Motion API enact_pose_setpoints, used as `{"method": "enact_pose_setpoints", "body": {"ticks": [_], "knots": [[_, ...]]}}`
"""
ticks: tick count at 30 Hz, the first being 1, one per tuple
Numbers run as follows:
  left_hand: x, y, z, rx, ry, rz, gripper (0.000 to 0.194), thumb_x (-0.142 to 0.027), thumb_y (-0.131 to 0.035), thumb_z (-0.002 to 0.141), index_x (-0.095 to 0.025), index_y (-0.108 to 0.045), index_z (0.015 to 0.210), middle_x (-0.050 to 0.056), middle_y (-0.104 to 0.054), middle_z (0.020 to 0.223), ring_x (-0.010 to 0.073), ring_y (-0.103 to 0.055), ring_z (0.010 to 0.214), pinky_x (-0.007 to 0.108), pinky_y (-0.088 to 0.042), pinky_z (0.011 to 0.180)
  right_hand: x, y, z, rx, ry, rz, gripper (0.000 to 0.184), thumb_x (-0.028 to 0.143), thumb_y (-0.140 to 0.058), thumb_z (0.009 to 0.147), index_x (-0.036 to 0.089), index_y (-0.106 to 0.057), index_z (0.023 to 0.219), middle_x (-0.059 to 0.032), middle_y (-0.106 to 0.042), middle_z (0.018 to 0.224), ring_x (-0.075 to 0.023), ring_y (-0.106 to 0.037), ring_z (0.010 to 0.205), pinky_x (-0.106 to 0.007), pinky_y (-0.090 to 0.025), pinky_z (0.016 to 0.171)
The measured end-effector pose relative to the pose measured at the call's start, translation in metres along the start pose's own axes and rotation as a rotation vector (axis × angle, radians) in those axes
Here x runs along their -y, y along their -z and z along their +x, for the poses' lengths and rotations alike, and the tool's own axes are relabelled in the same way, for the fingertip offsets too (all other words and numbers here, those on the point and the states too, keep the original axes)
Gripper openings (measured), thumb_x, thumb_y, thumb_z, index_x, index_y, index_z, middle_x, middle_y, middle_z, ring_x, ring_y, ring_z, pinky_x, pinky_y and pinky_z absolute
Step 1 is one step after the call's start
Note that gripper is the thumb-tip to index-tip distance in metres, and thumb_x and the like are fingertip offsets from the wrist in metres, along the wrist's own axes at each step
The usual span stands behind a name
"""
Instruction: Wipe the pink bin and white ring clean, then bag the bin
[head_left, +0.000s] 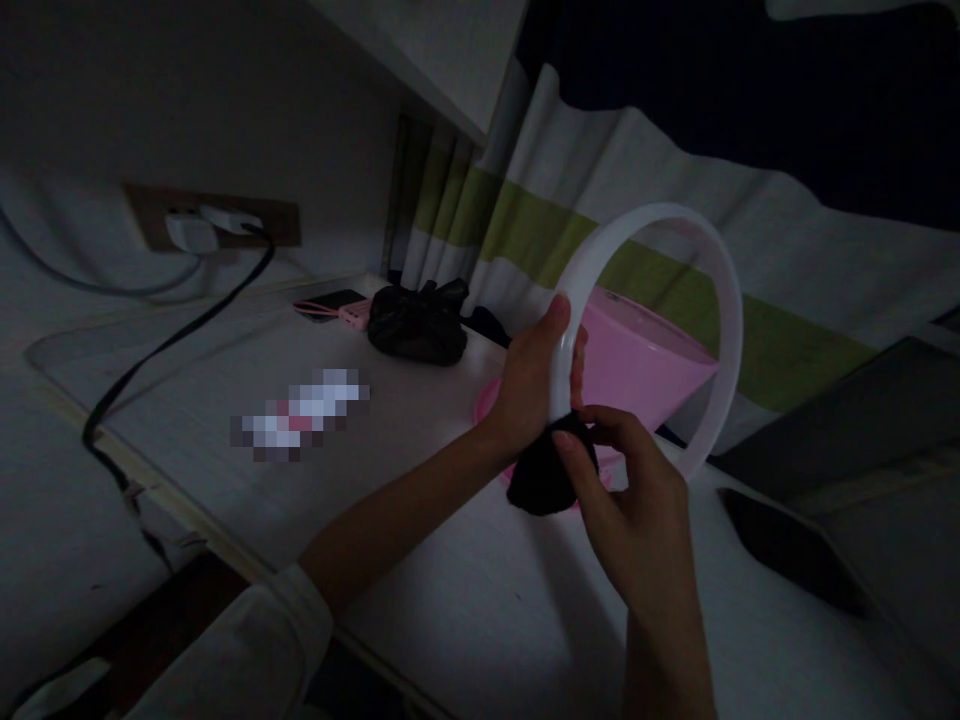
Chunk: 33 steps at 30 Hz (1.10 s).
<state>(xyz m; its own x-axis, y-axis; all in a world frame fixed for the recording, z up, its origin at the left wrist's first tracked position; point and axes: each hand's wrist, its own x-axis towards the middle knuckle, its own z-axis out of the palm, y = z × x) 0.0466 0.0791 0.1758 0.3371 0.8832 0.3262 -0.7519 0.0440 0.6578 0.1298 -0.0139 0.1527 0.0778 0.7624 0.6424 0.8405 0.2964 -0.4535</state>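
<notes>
Left hand point(529, 378) grips a white hoop point(730, 320), right of centre; right hand point(639, 500) pinches black fabric point(544, 478) seemingly covering only its lower left; upper arc bare.

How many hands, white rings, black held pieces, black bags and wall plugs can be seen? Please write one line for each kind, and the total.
Hands (left hand, right hand): 2
White ring: 1
Black piece: 1
Black bag: 1
Plugs: 2
Total: 7
</notes>
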Motion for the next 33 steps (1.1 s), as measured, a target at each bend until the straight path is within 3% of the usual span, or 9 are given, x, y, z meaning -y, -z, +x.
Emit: {"method": "enact_pose_setpoints", "body": {"ticks": [4,12,19,26,29,33], "knots": [[0.011,-0.004,-0.005,0.017,-0.094,0.023,0.048,-0.053,-0.034,0.09,-0.018,-0.042,0.058,-0.006,-0.038,0.042,0.0046,-0.036,0.036,0.018,-0.031,0.038,-0.001,-0.004,0.0,0.056,0.079,-0.122,0.031,0.041,-0.039,0.092,0.017,-0.058,0.097,-0.0058,-0.062,0.083,-0.0171,-0.057,0.076,-0.029,-0.043,0.063],[0.024,-0.009,-0.021,0.043,-0.351,0.288,0.053,-0.065,-0.03,0.085,-0.02,-0.043,0.06,-0.002,-0.043,0.057,0.0094,-0.041,0.054,0.026,-0.039,0.054,-0.003,-0.014,-0.003,-0.178,0.111,-0.128,0.033,0.032,-0.028,0.095,0.019,-0.047,0.073,-0.0007,-0.051,0.062,-0.0115,-0.047,0.055,-0.026,-0.032,0.051],[0.028,-0.003,-0.018,-0.038,-0.339,0.375,0.053,-0.069,-0.033,0.082,-0.021,-0.041,0.06,-0.003,-0.04,0.055,0.0103,-0.038,0.052,0.028,-0.033,0.05,-0.005,-0.014,-0.004,-0.213,0.203,-0.366,0.033,0.029,-0.027,0.095,0.019,-0.048,0.071,0.0011,-0.045,0.055,-0.0103,-0.039,0.047,-0.026,-0.023,0.048],[0.0,0.002,-0.008,-0.045,-0.352,0.194,0.054,-0.062,-0.036,0.085,-0.019,-0.038,0.053,-0.004,-0.034,0.047,0.0068,-0.032,0.043,0.025,-0.03,0.045,-0.005,-0.015,-0.004,-0.173,0.33,-0.619,0.038,0.029,-0.025,0.095,0.017,-0.051,0.071,-0.0006,-0.043,0.055,-0.011,-0.034,0.049,-0.027,-0.017,0.049],[-0.018,0.006,-0.002,-0.078,-0.299,0.122,0.051,-0.053,-0.035,0.09,-0.019,-0.037,0.052,-0.005,-0.032,0.042,0.0066,-0.037,0.039,0.023,-0.033,0.043,-0.006,-0.014,-0.001,-0.149,0.436,-0.67,0.038,0.029,-0.027,0.095,0.017,-0.05,0.068,-0.0003,-0.043,0.054,-0.0114,-0.037,0.049,-0.027,-0.018,0.048],[-0.038,0.012,0.0,-0.118,-0.208,0.034,0.047,-0.05,-0.038,0.089,-0.019,-0.038,0.054,-0.006,-0.03,0.041,0.0056,-0.031,0.032,0.022,-0.026,0.035,-0.011,-0.006,0.007,-0.086,0.595,-0.653,0.039,0.03,-0.03,0.095,0.017,-0.052,0.066,0.0008,-0.043,0.052,-0.0113,-0.039,0.049,-0.027,-0.023,0.048]]}}
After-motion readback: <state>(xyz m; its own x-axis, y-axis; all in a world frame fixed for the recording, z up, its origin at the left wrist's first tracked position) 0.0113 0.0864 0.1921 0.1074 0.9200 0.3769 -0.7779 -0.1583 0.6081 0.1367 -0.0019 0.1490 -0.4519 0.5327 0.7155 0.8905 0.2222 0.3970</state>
